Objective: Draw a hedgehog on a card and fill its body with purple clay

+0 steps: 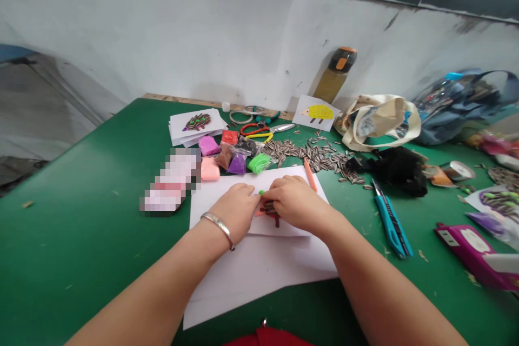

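My left hand (237, 208), with a silver bangle on its wrist, and my right hand (300, 200) meet over a small white card. Their fingertips close in on a small lump of green clay (261, 193) at the card's upper left. Beneath my right hand the card bears a hedgehog-like figure with an orange clay body, striped sunflower seeds (268, 206) and a brown clay leg (277, 221). My right fingers cover part of it. Larger white paper (259, 270) lies under the card. An orange stick-shaped tool (310, 175) rests beyond my right hand.
Bags of coloured clay (237, 163), scissors (279, 128) and loose sunflower seeds (324, 157) lie behind the paper. Finished cards (197, 124) are at the back left. To the right are a blue utility knife (392, 221), a black bag (401, 170) and a purple case (474, 254).
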### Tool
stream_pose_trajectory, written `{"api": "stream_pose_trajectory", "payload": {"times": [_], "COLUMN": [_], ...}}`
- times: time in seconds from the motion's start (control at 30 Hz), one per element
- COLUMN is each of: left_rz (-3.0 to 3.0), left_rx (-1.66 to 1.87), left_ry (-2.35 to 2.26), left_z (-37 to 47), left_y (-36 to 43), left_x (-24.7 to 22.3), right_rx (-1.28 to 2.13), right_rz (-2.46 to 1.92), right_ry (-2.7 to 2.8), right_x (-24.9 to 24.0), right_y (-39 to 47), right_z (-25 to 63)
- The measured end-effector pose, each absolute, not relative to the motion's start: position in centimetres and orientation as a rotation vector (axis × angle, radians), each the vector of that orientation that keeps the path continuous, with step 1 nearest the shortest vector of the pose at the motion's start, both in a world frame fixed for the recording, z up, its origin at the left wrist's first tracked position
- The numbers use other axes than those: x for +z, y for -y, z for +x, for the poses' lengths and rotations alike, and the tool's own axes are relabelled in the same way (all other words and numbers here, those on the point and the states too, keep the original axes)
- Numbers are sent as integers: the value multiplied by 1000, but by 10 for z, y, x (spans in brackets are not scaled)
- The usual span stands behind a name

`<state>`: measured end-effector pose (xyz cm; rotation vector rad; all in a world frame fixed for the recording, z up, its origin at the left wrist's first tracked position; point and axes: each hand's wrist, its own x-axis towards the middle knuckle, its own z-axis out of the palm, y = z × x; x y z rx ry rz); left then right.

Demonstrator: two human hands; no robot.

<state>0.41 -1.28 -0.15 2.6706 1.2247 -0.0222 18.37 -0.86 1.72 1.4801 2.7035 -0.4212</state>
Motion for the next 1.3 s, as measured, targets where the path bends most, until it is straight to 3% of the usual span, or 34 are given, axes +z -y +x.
{"api": "stream_pose_trajectory", "payload": {"times": [0.7, 1.3], "left_rz": [2711, 2696], "left_rx": [-37, 223], "left_ry": [-1251, -1362], "left_z": [2, 10], "left_y": [11, 1], "left_x": [0, -18], "right_rx": [-416, -400], "right_rz": [1514, 1502], "right_ry": [-2707, -2666], "right_x": [22, 14], "right_y": [4, 4], "right_z": [191, 183]}}
